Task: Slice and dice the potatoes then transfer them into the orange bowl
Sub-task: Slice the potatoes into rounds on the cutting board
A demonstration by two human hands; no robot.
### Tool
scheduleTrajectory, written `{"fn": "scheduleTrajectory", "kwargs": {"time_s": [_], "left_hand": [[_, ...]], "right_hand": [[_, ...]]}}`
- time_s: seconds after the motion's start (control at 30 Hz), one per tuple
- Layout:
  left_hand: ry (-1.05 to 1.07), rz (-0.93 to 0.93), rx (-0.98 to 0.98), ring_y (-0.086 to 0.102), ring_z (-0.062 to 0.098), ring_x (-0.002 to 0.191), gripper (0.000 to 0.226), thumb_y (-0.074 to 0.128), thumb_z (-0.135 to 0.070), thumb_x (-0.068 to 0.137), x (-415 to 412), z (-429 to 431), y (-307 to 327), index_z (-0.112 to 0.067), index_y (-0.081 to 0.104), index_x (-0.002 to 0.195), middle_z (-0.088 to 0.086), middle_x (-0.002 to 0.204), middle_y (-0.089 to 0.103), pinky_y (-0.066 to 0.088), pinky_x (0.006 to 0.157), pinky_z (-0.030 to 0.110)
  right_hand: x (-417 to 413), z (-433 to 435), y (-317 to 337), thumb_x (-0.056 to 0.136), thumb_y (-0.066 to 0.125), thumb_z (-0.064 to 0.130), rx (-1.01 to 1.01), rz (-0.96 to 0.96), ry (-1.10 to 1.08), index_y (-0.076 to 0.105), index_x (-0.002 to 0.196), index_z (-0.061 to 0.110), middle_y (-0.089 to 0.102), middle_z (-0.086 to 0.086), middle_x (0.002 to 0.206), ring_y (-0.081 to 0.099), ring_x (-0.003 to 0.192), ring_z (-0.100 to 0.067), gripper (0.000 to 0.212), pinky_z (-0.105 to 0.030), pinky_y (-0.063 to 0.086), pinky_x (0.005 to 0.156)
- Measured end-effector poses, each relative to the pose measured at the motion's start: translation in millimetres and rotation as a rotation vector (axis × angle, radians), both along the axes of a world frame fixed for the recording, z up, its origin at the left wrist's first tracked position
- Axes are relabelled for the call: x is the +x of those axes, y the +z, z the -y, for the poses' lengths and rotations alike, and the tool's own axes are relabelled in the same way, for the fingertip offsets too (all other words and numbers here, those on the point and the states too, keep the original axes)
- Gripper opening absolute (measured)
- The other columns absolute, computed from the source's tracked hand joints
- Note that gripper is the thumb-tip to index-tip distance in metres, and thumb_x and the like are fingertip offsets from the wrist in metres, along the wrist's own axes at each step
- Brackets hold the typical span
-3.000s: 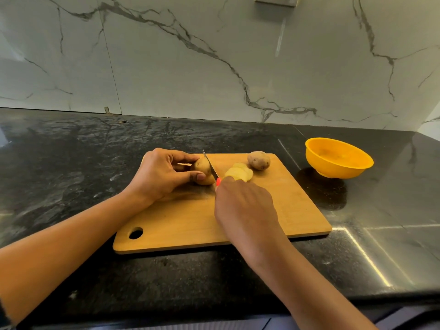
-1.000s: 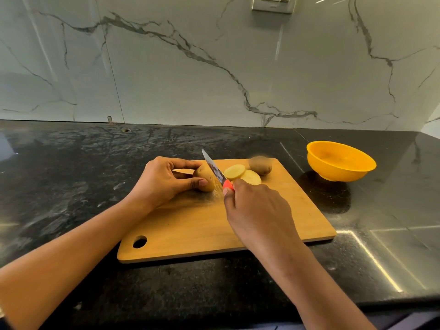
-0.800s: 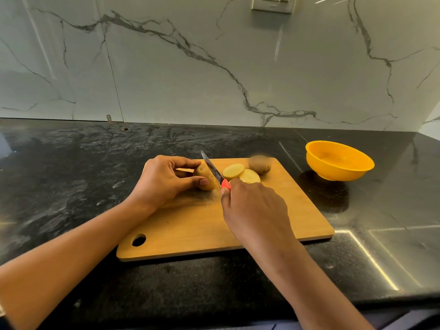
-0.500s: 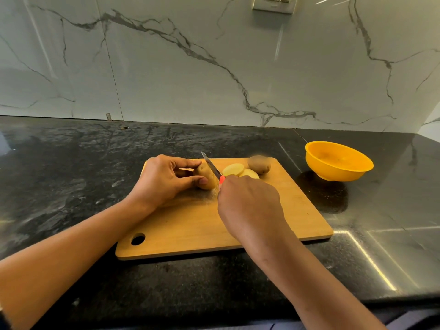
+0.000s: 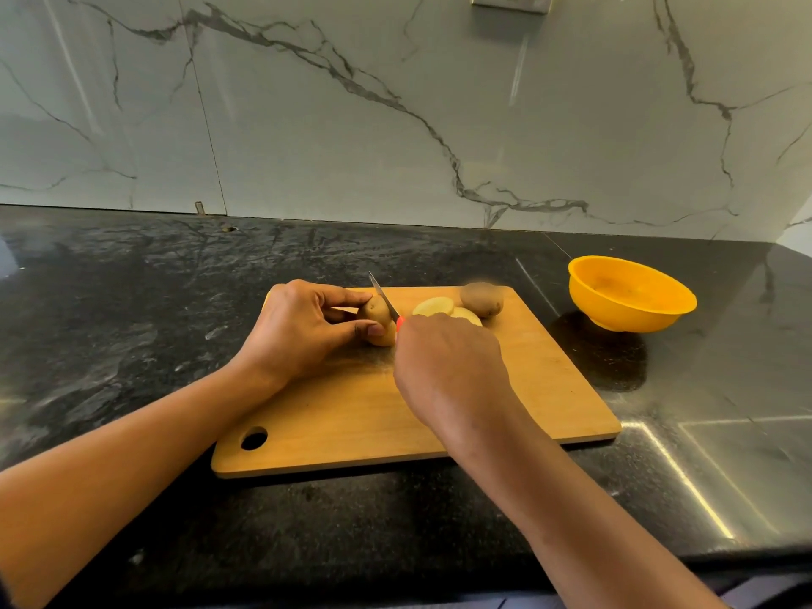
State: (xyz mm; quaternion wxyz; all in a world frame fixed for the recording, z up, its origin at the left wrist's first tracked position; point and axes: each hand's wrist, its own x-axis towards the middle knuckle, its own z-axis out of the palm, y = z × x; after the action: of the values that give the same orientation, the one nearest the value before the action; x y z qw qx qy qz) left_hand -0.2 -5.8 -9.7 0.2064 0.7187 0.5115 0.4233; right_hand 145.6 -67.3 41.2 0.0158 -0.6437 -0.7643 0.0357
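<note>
Left hand: your left hand [image 5: 299, 331] gripped the half-cut potato [image 5: 377, 319], thumb on the near side and curled fingers over the far side, pinning it to the board.
Right hand: your right hand [image 5: 448, 367] was curled round the knife [image 5: 383, 297]; the fingers were hidden under the back of the hand, and only a red tip of the handle showed.
Knife: the blade stood tilted, its tip pointing away and to the left, its edge against the right-hand end of the potato you held.
Slices: two pale round slices [image 5: 433, 306] lay flat just right of the blade; your right hand partly covered the nearer one.
Whole potato: an unpeeled whole potato [image 5: 481, 299] sat near the board's far edge, just beside the slices.
Board: the wooden cutting board [image 5: 549, 389] lay flat on the black countertop [image 5: 132, 323], its hanging hole at the near left corner.
Bowl: the orange bowl [image 5: 628, 317] stood upright on the countertop, right of the board and apart from it.
Backdrop: a veined marble wall [image 5: 395, 103] rose behind the countertop.
</note>
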Motion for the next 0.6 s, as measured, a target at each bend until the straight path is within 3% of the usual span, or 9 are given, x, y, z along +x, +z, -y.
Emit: {"fn": "scheduleTrajectory", "kwargs": {"time_s": [0.13, 0.3, 0.37, 0.5, 0.6], "left_hand": [[-0.025, 0.009, -0.002, 0.063, -0.013, 0.081, 0.045, 0.078, -0.038, 0.059, 0.1, 2.4, 2.0, -0.028, 0.07, 0.102, -0.025, 0.081, 0.065, 0.045, 0.073, 0.002], [-0.025, 0.02, -0.016, 0.062, -0.015, 0.08, 0.049, 0.077, -0.04, 0.057, 0.7, 2.1, 2.6, -0.025, 0.07, 0.104, -0.024, 0.08, 0.063, 0.044, 0.071, 0.0], [-0.016, 0.023, -0.031, 0.062, -0.014, 0.079, 0.05, 0.075, -0.042, 0.057, -1.1, 0.1, 2.9, -0.024, 0.071, 0.104, -0.022, 0.079, 0.065, 0.044, 0.072, 0.0], [-0.022, 0.027, -0.061, 0.065, -0.008, 0.081, 0.055, 0.074, -0.043, 0.055, -2.6, -2.4, 1.0, -0.022, 0.07, 0.106, -0.016, 0.087, 0.069, 0.047, 0.076, 0.004], [-0.032, 0.029, -0.066, 0.065, -0.007, 0.082, 0.055, 0.075, -0.042, 0.056, -2.4, -2.5, 1.3, -0.023, 0.07, 0.107, -0.015, 0.089, 0.069, 0.046, 0.075, 0.003]], "right_hand": [[0.7, 9.3, -8.9, 0.099, 0.044, 0.014, 0.008, 0.023, 0.005, 0.056, 0.116, 0.012, 0.048, -0.004, 0.083, 0.047, 0.075, -0.018, 0.021, -0.026, 0.035, 0.053], [-1.9, -2.2, -13.9, 0.099, 0.044, 0.016, -0.063, 0.029, 0.002, 0.057, 0.117, 0.012, 0.062, -0.007, 0.109, 0.059, 0.093, -0.022, 0.022, -0.03, 0.04, 0.066], [2.6, -0.6, -20.6, 0.1, 0.042, 0.016, -0.074, 0.039, 0.016, 0.057, 0.116, 0.012, 0.061, -0.006, 0.103, 0.057, 0.087, -0.021, 0.022, -0.03, 0.039, 0.066], [11.1, 13.5, -29.4, 0.1, 0.037, 0.016, -0.032, 0.036, 0.015, 0.057, 0.111, 0.014, 0.045, 0.001, 0.08, 0.044, 0.07, -0.016, 0.022, -0.025, 0.029, 0.051], [8.3, 14.0, -29.8, 0.1, 0.04, 0.016, -0.02, 0.03, -0.002, 0.056, 0.112, 0.014, 0.046, 0.0, 0.083, 0.045, 0.074, -0.016, 0.021, -0.027, 0.034, 0.058]]}}
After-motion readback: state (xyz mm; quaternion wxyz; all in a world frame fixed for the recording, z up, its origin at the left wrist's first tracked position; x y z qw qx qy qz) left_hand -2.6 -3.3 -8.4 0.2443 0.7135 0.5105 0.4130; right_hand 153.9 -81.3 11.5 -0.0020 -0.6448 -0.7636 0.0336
